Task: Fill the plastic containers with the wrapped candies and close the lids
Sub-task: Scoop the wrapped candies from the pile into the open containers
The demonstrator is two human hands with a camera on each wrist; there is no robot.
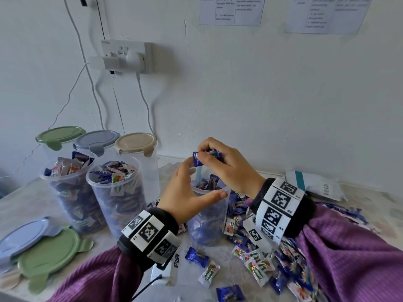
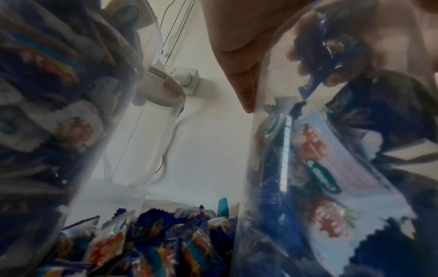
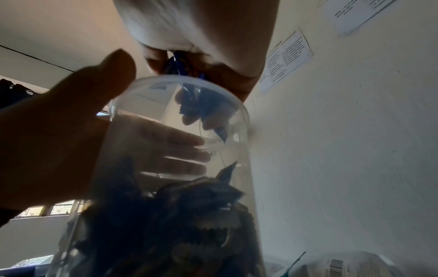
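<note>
A clear plastic container (image 1: pixel 209 223), partly filled with blue wrapped candies, stands mid-table without a lid. My left hand (image 1: pixel 205 182) holds it near the rim, thumb on the near side and fingers round the far side. In the right wrist view those fingers (image 3: pixel 180 153) show through the wall of the container (image 3: pixel 237 168). My right hand (image 1: pixel 207 156) hovers just above the opening and grips a few blue wrapped candies (image 1: pixel 197 161). The same candies (image 3: pixel 189 93) hang over the rim in the right wrist view. Loose wrapped candies (image 1: pixel 259 260) lie in a pile to the right.
Two open containers (image 1: pixel 72 192) (image 1: pixel 118 192), heaped full of candies, stand on the left. Behind them are three lidded containers (image 1: pixel 136 142). Loose green and blue lids (image 1: pixel 49 251) lie at the front left. A white packet (image 1: pixel 316 184) rests by the wall; cables hang from a socket (image 1: pixel 126 55).
</note>
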